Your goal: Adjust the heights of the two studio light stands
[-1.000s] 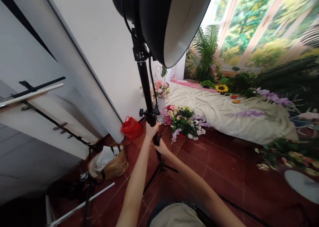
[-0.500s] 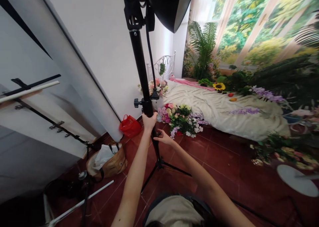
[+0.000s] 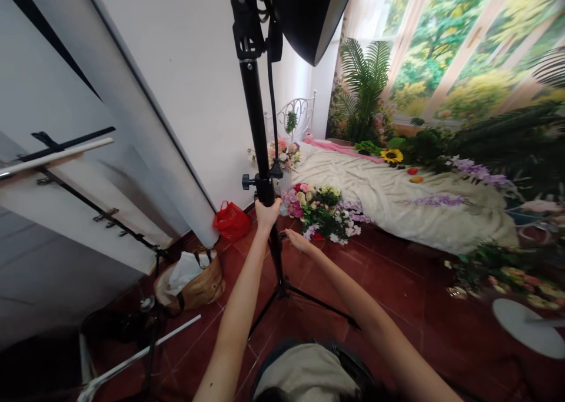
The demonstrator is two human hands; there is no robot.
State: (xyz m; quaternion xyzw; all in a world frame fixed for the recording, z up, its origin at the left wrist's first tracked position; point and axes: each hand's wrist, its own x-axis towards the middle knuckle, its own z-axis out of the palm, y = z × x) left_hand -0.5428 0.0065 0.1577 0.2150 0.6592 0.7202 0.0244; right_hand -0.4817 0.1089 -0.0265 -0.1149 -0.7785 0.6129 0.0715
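Studio corner, floor to ceiling: a garden-window mural (image 3: 445, 43) along the far wall, a bed (image 3: 397, 202) under a rumpled cream blanket in front of it, dark red floor tiles (image 3: 353, 290) underfoot. Across the left of the frame, a white backdrop roll (image 3: 145, 131) at a slant. At centre, a black light stand (image 3: 258, 137) on spread tripod legs, upright on the tiles, a large black reflector (image 3: 309, 13) at its top. Just past the pole, a loose bunch of pink, white and purple flowers (image 3: 320, 213) on the floor, beside the bed. To the left of the stand, a tan tote bag (image 3: 192, 287) and a red plastic bag (image 3: 232, 221), both on the floor. Left hand (image 3: 267, 215) closed around the pole, just below a black locking knob (image 3: 248, 182). Right hand (image 3: 298, 241) open — fingers extended, close beside the pole, no hold on anything.
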